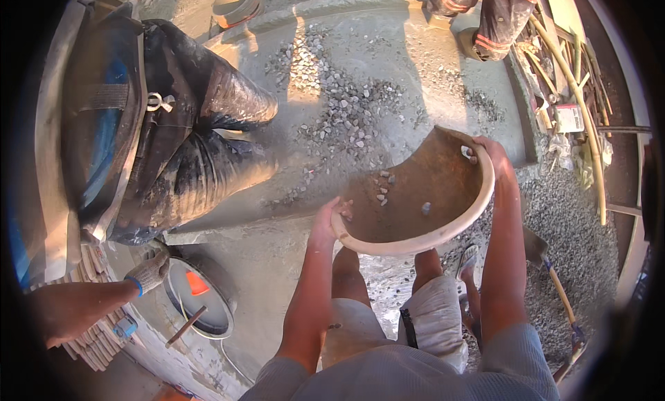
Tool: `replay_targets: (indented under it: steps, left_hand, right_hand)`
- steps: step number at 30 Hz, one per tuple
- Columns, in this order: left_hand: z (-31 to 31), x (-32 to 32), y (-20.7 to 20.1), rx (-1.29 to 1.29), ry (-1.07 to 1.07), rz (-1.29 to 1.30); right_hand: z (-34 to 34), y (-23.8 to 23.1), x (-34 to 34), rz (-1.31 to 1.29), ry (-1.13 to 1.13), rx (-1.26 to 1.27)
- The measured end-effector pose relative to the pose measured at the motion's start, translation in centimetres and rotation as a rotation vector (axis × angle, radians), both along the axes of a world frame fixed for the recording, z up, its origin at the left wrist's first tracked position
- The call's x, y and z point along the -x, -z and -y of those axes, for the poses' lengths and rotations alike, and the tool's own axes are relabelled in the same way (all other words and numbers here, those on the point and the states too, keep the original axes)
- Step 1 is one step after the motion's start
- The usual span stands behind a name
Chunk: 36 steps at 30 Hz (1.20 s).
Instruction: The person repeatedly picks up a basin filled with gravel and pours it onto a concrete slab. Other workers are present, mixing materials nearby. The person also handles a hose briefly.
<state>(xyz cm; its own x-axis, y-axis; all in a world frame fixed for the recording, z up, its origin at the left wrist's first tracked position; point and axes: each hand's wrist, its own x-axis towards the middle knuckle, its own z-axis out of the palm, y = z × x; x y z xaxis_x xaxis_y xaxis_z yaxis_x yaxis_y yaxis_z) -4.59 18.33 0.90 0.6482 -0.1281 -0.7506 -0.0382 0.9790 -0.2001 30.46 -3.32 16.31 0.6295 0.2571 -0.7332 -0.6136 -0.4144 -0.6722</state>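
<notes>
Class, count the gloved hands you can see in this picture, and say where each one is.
1. A co-worker's gloved hand sits at lower left, above a round bucket. The left hand and right hand gripping the pan are bare. Others may be hidden.

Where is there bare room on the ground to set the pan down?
Bare slab lies left of the pan, between the gravel and the bucket. It is crowded to the right, where the stone pile, shovel and bamboo scrap lie. Both hands, left and right, hold the rim.

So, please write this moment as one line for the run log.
left hand: grips pan rim | right hand: grips far rim | pan: tilted, few stones inside | below: gravel
</notes>
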Motion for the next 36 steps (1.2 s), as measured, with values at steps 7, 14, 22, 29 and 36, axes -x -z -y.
replay_targets:
  steps: [7, 14, 22, 29, 36]
  left_hand:
    - [13.1, 3.7, -2.5, -0.201, 0.284, -0.051]
    - [26.6, 16.7, 11.8, -0.608, 0.906, -0.447]
    - [28.1, -0.8, 32.3, -0.851, 1.06, -0.371]
    - [26.9, 2.7, 26.7, -0.875, 0.799, -0.171]
    - [18.9, 25.1, -0.8, -1.613, 1.394, -0.392]
  right_hand:
    - [25.7, -1.0, 14.6, -0.211, 0.408, 0.098]
    - [42.1, 30.2, 46.6, -0.333, 0.59, 0.387]
    - [45.6, 51.8, 43.7, -0.333, 1.255, -0.158]
    - [44.0, 43.6, 41.2, -0.362, 0.97, 0.255]
    - [44.1, 16.8, 48.6, 0.22, 0.235, 0.448]
